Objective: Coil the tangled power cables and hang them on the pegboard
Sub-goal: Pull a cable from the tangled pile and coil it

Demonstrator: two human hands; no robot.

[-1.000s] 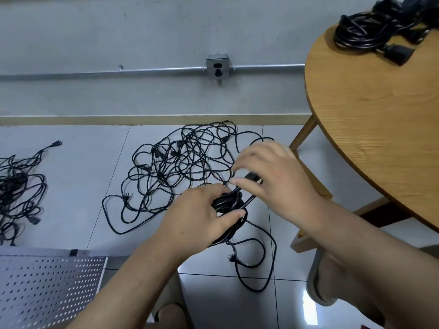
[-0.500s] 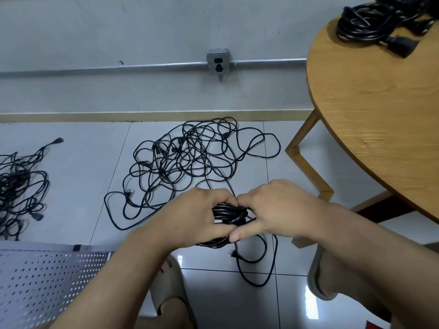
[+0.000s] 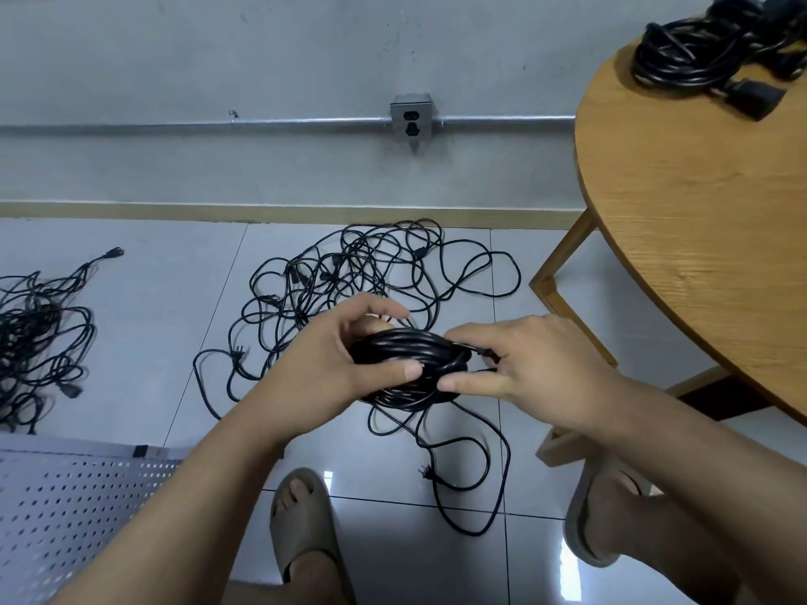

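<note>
Both hands (image 3: 436, 369) grip one coiled cable (image 3: 406, 358).

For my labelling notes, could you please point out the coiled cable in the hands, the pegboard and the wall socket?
coiled cable (image 3: 419, 344), head view, top strands of the bundle.
pegboard (image 3: 78, 508), head view, its perforated face.
wall socket (image 3: 412, 120), head view, its metal front.

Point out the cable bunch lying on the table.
The bundle at top right, on the round table. The centre tangle and left tangle lie on the floor; left hand and right hand hold the coil.
</note>
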